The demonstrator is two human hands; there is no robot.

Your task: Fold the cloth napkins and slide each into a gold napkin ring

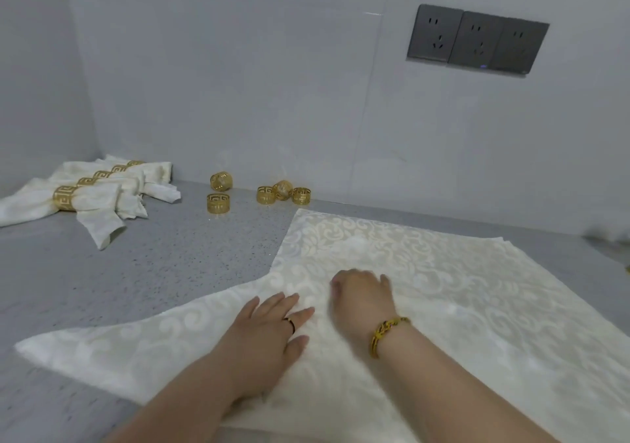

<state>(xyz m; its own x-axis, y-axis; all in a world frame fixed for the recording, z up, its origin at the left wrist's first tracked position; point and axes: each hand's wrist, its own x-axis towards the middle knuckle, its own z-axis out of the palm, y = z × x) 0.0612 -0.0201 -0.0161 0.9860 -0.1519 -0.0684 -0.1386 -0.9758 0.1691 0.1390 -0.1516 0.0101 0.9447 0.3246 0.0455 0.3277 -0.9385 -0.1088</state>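
Head view: left hand (272, 326) is laid flat on the cloth napkin (443, 289), fingers straight and spread, so its grip is apart and nothing is held, only pressed. A dark ring (290, 323) is worn on one finger. Right hand (361, 303) is just beside it at 2 o'clock, also on the napkin, with fingers curled under and blurred; whether cloth is pinched in that grip cannot be told. A gold bracelet (385, 335) is worn on that wrist.

The napkin is spread open on the grey bench (153, 255), one corner pointing to 12 o'clock and another out at 8 o'clock. No fold is seen in it.

Five loose gold napkin rings (266, 194) are set by the wall at 11 to 12 o'clock from the hands, well apart from the napkin's middle, with the nearest just beyond its far corner. A pile of finished napkins (85, 197), each already ringed, is stacked in the corner at 10 o'clock. Wall sockets (477, 38) are seen at 1 o'clock.

Step judged: smoothing or starting the first fold of this napkin, with several done and five rings left. For the next move, a corner or edge would need to be pinched and brought across, the cloth narrowed to a strip slim enough for a ring, then one loose ring fetched from 11 o'clock. Slippery-looking damask: folds likely to spring open unless pressed down.
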